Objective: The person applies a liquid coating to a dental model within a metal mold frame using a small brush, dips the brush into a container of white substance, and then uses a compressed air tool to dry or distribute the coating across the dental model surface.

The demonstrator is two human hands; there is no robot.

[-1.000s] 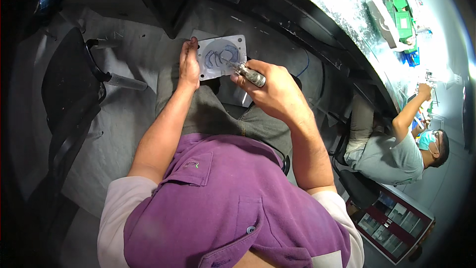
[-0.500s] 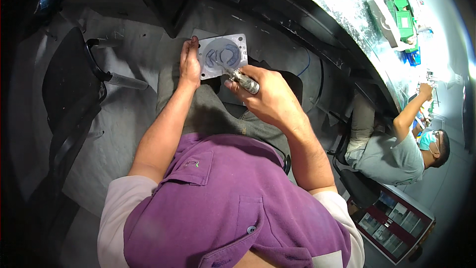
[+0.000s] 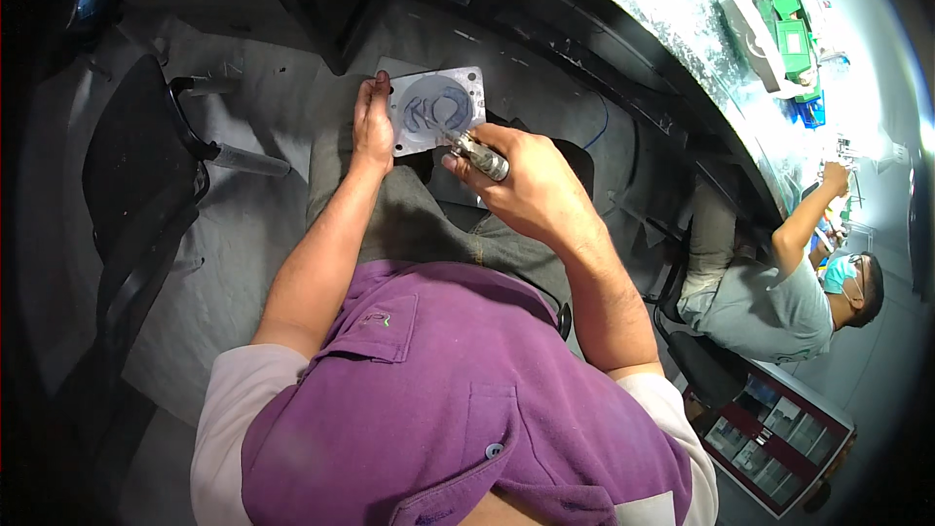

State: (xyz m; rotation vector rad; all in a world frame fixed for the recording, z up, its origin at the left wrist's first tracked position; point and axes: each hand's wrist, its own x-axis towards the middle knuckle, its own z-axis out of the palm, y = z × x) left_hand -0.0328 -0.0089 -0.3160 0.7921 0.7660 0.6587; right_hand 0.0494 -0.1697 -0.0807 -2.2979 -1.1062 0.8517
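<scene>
My left hand (image 3: 372,125) grips the left edge of a pale metal mould plate (image 3: 414,144), fingers closed along its side. The plate has holes near its corners and a round grey recess with curved, bluish shapes in it. My right hand (image 3: 521,170) is wrapped around a grey cylindrical hand tool (image 3: 487,161). Its thin front end points up and left at the recess, over the plate's lower right part; whether the tip touches cannot be made out. The plate is held tilted above my lap.
A black chair (image 3: 146,166) stands on the left. Ahead and to the right runs a long workbench (image 3: 672,0) with green bins (image 3: 794,44) and a white block (image 3: 755,44). A masked co-worker (image 3: 769,302) sits at it on the right, near a dark-red framed cabinet (image 3: 769,438).
Both hands, the plate and the tool stay almost in place. The bluish curved shapes in the recess look paler and slightly different in outline.
</scene>
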